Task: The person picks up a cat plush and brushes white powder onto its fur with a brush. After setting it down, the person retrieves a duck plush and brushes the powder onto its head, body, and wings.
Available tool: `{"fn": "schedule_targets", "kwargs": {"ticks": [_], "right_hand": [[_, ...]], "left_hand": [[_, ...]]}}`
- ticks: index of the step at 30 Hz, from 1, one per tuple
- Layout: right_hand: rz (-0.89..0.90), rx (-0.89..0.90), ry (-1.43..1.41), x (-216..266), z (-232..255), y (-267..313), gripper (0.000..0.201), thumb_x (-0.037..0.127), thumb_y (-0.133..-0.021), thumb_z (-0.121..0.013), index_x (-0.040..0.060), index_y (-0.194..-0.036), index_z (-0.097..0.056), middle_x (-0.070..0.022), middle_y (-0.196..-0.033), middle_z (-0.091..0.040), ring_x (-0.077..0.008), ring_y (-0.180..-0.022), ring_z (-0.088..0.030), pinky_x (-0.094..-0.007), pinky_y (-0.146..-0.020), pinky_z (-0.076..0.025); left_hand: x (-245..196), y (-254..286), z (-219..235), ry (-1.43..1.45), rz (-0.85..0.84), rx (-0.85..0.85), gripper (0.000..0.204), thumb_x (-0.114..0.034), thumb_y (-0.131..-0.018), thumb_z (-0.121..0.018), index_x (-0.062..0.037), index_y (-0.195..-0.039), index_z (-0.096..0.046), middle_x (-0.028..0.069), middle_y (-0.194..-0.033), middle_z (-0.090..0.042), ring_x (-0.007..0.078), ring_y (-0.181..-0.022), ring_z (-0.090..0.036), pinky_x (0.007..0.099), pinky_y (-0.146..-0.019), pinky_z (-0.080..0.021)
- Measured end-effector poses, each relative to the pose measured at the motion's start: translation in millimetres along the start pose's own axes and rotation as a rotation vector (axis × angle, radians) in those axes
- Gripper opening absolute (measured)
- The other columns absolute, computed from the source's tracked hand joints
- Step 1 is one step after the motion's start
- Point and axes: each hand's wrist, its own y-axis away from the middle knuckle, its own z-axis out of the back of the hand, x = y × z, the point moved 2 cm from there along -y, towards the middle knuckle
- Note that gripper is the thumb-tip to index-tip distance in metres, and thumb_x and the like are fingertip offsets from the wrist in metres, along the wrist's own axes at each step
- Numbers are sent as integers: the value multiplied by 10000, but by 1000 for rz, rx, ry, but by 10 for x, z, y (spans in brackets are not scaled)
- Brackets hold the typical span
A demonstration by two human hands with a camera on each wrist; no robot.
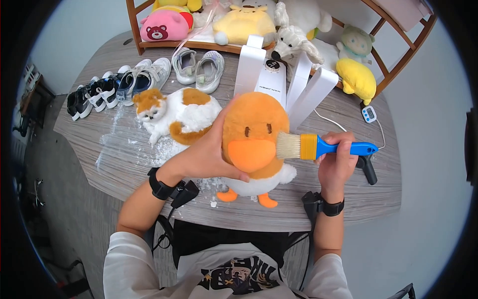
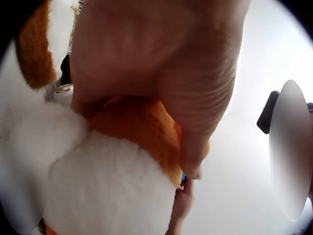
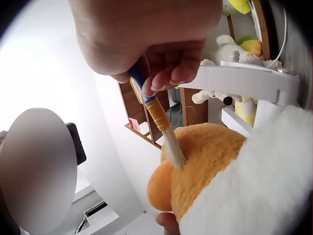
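Observation:
An orange and white plush duck (image 1: 256, 117) is held upright above the table by my left hand (image 1: 206, 157), whose fingers and thumb grip its head from the side. In the left wrist view the left hand (image 2: 161, 63) lies over the duck's orange part, above its white body (image 2: 107, 181). My right hand (image 1: 336, 162) pinches the blue handle of a brush (image 1: 308, 146), its bristles touching the duck's cheek beside the beak. The right wrist view shows the bristles of the brush (image 3: 172, 147) against the orange fur, with the right hand (image 3: 151, 49) around the handle.
A brown and white plush cat (image 1: 194, 112) lies at the left on the table (image 1: 124, 174), near white powder. Several shoes (image 1: 210, 72) stand behind it. A white device (image 1: 271, 82) with upright arms is behind the duck, and a wooden rack (image 1: 199, 45) with plush toys stands at the back.

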Motion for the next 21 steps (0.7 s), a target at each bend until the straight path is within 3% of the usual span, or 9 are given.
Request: {"fn": "schedule_targets", "kwargs": {"ticks": [4, 6, 9, 11, 13, 15, 17, 18, 21], "right_hand": [[-46, -1, -45, 45, -28, 31, 343, 337, -1017, -519, 12, -917, -560, -120, -799, -590, -143, -555, -531, -269, -505, -441], [-12, -34, -170, 109, 27, 12, 351, 343, -1020, -514, 5, -943, -571, -125, -803, -591, -148, -568, -546, -269, -507, -448], [97, 1, -63, 191, -4, 7, 350, 338, -1022, -510, -3, -986, -582, -125, -817, -598, -161, -582, -569, -267, -507, -455], [144, 48, 18, 271, -93, 18, 365, 359, -1010, -532, 2, -981, -602, -113, -778, -599, -168, -584, -579, -268, -511, -450], [177, 260, 125, 379, -182, 86, 384, 387, -996, -553, 13, -934, -614, -96, -715, -585, -163, -569, -566, -272, -512, -439], [154, 245, 104, 410, -190, 112, 407, 415, -977, -577, 17, -906, -626, -88, -682, -579, -155, -555, -551, -274, -516, -427], [162, 118, -104, 414, -125, 124, 402, 409, -960, -607, 10, -920, -630, -100, -710, -599, -162, -561, -563, -269, -517, -427], [130, 23, -70, 436, -142, 136, 430, 439, -942, -618, 11, -906, -636, -115, -729, -615, -171, -569, -572, -275, -512, -425], [143, 175, 97, 461, -195, 132, 472, 477, -942, -595, 11, -889, -643, -121, -733, -615, -172, -564, -564, -283, -506, -422]], "left_hand": [[60, -46, -131, -63, -95, -87, 1302, -139, -618, -926, -54, -1552, -23, 145, -1531, -304, 248, -1420, -328, 392, -1159, -299], [20, -78, -151, 25, -22, -135, 1277, -135, -632, -919, -42, -1548, -34, 152, -1515, -331, 254, -1401, -361, 393, -1148, -320], [1, -95, -199, -8, -2, -132, 1248, -131, -649, -910, -36, -1545, -46, 153, -1496, -359, 253, -1378, -396, 391, -1132, -345], [1, -90, -218, -7, -3, -149, 1237, -128, -654, -905, -35, -1544, -52, 154, -1487, -370, 253, -1368, -409, 390, -1125, -355], [-2, -98, -221, -9, -8, -172, 1225, -125, -659, -901, -35, -1544, -58, 155, -1478, -381, 253, -1359, -422, 389, -1118, -366], [-9, -109, -234, -2, -10, -159, 1209, -123, -666, -894, -32, -1541, -65, 162, -1465, -396, 253, -1347, -438, 390, -1110, -378], [-30, -114, -244, -13, -3, -161, 1204, -122, -668, -893, -30, -1540, -68, 165, -1461, -402, 255, -1346, -440, 391, -1110, -377], [-34, -117, -246, -28, 1, -165, 1200, -122, -669, -892, -29, -1539, -71, 168, -1456, -407, 256, -1344, -442, 392, -1110, -377], [-18, -116, -260, -34, -5, -173, 1195, -124, -672, -890, -27, -1538, -73, 173, -1456, -409, 260, -1343, -444, 394, -1109, -378]]}}
